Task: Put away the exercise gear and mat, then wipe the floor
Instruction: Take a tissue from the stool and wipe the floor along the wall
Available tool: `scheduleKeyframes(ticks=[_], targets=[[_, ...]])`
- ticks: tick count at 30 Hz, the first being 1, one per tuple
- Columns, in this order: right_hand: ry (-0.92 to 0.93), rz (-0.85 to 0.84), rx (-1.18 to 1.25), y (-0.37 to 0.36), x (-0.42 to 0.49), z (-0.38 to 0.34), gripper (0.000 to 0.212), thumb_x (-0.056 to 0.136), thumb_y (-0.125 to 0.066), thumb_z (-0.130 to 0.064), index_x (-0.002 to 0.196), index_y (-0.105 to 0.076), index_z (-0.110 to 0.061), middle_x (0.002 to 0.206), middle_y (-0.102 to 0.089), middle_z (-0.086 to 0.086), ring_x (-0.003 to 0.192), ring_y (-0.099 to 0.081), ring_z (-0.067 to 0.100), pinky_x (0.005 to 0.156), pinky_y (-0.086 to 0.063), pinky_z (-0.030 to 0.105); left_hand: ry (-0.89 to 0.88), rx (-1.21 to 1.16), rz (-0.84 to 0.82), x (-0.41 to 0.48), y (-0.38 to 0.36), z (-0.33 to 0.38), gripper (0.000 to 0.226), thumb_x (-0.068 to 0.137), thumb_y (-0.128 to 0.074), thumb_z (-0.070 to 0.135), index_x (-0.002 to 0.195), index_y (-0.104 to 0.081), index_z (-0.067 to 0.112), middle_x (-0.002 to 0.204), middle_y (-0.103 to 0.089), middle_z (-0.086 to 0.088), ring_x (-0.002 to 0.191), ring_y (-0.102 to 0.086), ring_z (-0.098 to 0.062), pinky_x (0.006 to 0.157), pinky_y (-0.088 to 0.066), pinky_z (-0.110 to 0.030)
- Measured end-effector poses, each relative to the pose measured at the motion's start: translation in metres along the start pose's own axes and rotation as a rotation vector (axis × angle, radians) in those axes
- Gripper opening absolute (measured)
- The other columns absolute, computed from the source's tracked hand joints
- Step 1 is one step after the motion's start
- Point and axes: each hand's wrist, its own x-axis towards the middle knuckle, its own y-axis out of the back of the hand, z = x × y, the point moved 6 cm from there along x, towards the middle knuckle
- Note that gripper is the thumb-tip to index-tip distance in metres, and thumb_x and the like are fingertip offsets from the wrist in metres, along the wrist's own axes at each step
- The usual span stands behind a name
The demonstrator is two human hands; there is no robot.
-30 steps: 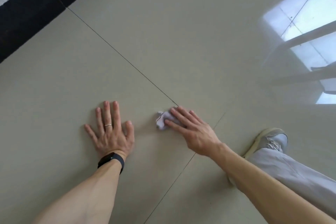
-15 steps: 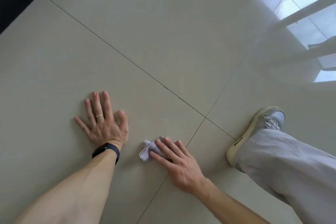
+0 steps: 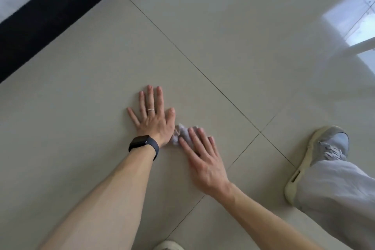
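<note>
"Cloth (image 3: 179,133): where does it lie on the floor (image 3: 223,36)?"

"Left to right: your left hand (image 3: 152,122) is flat, fingers straight and spread, holding nothing. The cloth sits just beside its thumb base. Your right hand (image 3: 205,162) is the nearer, its straight fingers pressing the cloth down."

"Long axis?"

"None is clear; it is a crumpled wad, ahead and left of your right palm. Judged: your next stroke should run rightward, since the left hand blocks the other way."

"Counts?"

"One cloth, two hands, one shoe (image 3: 318,160) far right, one toe (image 3: 168,245) at the bottom edge."
</note>
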Motion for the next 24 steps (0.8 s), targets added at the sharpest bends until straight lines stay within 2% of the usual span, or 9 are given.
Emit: scheduleKeyframes(ticks=[3,4,6,9,11,13,19,21,24], targets=[[0.235,-0.106,-0.022,-0.002,0.012,-0.008,0.063,0.09,-0.042,-0.015,0.15,-0.041,-0.033,0.163,-0.026,0.001,0.153,-0.017,0.023,0.123,-0.015,0.041,-0.218,0.027,0.031,0.002,0.031,-0.017,0.065,0.097,-0.023,0.052,0.158,-0.007,0.035,0.167,0.002,0.009,0.152,-0.002,-0.018,0.119,-0.012,-0.056],[0.217,-0.094,-0.032,0.003,0.03,0.003,0.062,0.09,-0.041,-0.015,0.149,-0.042,-0.034,0.163,-0.027,0.002,0.152,-0.019,0.023,0.123,-0.016,0.04,-0.315,0.075,0.065,0.001,0.045,-0.028,0.066,0.095,-0.021,0.054,0.158,-0.016,0.034,0.167,-0.009,0.007,0.152,-0.012,-0.02,0.118,-0.018,-0.054],[0.005,0.0,-0.008,0.022,0.076,0.036,0.063,0.091,-0.038,-0.013,0.151,-0.04,-0.033,0.164,-0.025,0.002,0.153,-0.015,0.022,0.123,-0.015,0.042,-0.395,0.168,0.132,-0.004,0.062,-0.062,0.067,0.093,-0.021,0.055,0.157,-0.02,0.035,0.166,-0.014,0.003,0.152,-0.016,-0.023,0.12,-0.016,-0.054],[-0.371,0.144,0.089,0.046,0.133,0.066,0.06,0.098,-0.033,-0.012,0.155,-0.03,-0.03,0.166,-0.016,0.0,0.154,-0.005,0.023,0.124,-0.01,0.049,-0.139,0.147,0.206,-0.021,0.061,-0.135,0.07,0.093,-0.026,0.059,0.158,-0.012,0.036,0.167,-0.004,0.002,0.154,-0.008,-0.026,0.119,-0.008,-0.058],[-0.456,0.161,0.102,0.036,0.143,0.05,0.056,0.103,-0.03,-0.018,0.157,-0.022,-0.031,0.167,-0.007,-0.002,0.154,0.002,0.021,0.124,-0.006,0.05,0.018,0.113,0.218,-0.036,0.044,-0.167,0.072,0.093,-0.023,0.063,0.158,-0.009,0.037,0.167,0.001,0.003,0.154,-0.005,-0.027,0.118,-0.009,-0.063],[-0.333,0.126,0.053,0.015,0.124,0.013,0.058,0.104,-0.032,-0.021,0.159,-0.016,-0.031,0.168,-0.003,-0.003,0.154,0.005,0.021,0.123,-0.008,0.052,0.065,0.091,0.226,-0.044,0.032,-0.177,0.07,0.094,-0.021,0.064,0.158,-0.008,0.039,0.167,0.002,0.004,0.154,-0.004,-0.026,0.117,-0.01,-0.066],[0.674,-0.347,-0.075,-0.04,-0.004,-0.102,0.07,0.092,-0.043,-0.022,0.158,-0.021,-0.029,0.167,-0.011,-0.003,0.154,-0.004,0.022,0.122,-0.02,0.047,0.07,0.055,0.295,-0.043,0.033,-0.176,0.069,0.093,-0.024,0.063,0.157,-0.012,0.041,0.167,-0.001,0.009,0.154,-0.005,-0.02,0.119,-0.008,-0.062],[0.751,-0.342,-0.082,-0.034,0.022,-0.089,0.067,0.091,-0.042,-0.018,0.156,-0.028,-0.03,0.165,-0.02,-0.003,0.154,-0.012,0.02,0.121,-0.025,0.043,0.065,0.061,0.304,-0.044,0.032,-0.177,0.069,0.093,-0.025,0.063,0.157,-0.013,0.041,0.167,-0.002,0.009,0.154,-0.006,-0.02,0.119,-0.009,-0.062],[0.472,-0.192,-0.051,-0.01,0.107,-0.046,0.062,0.095,-0.035,-0.013,0.155,-0.032,-0.03,0.164,-0.024,-0.001,0.153,-0.016,0.022,0.119,-0.027,0.047,0.081,0.047,0.314,-0.043,0.034,-0.176,0.067,0.093,-0.03,0.062,0.156,-0.02,0.042,0.167,-0.008,0.008,0.153,-0.012,-0.02,0.118,-0.011,-0.06]])
